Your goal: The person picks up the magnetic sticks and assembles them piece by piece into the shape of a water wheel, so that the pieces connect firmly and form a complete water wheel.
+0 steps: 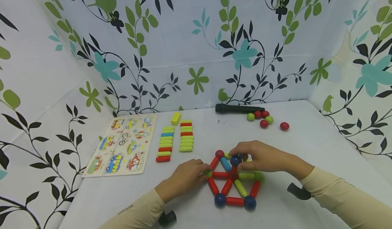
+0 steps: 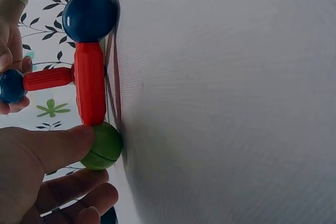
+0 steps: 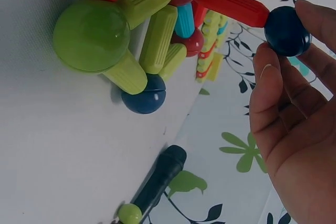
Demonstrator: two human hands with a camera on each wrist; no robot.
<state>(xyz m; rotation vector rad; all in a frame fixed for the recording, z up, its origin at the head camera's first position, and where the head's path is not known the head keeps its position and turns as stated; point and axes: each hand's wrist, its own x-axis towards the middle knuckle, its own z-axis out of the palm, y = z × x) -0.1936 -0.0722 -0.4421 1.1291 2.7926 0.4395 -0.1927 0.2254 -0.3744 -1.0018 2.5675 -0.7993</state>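
Observation:
On the table lies a wheel-like frame of ball joints and short rods, with a red center ball (image 1: 233, 175) and spokes running to outer balls. My left hand (image 1: 188, 176) pinches the green ball (image 2: 102, 148) at the frame's left corner between thumb and fingers. My right hand (image 1: 261, 156) holds a dark blue ball (image 3: 287, 31) by its fingertips. That ball caps a red rod (image 3: 231, 4) standing up from the center ball. Two more blue balls sit at the near corners, joined by a red rod (image 1: 234, 201). The right hand partly hides the far right side in the head view.
Two columns of spare rods (image 1: 186, 137) and a yellow block (image 1: 176, 118) lie behind the left hand. A picture puzzle board (image 1: 122, 145) is at the left. Toward the back right are a black stick-shaped object (image 1: 239, 109) and several loose red and green balls (image 1: 264, 123).

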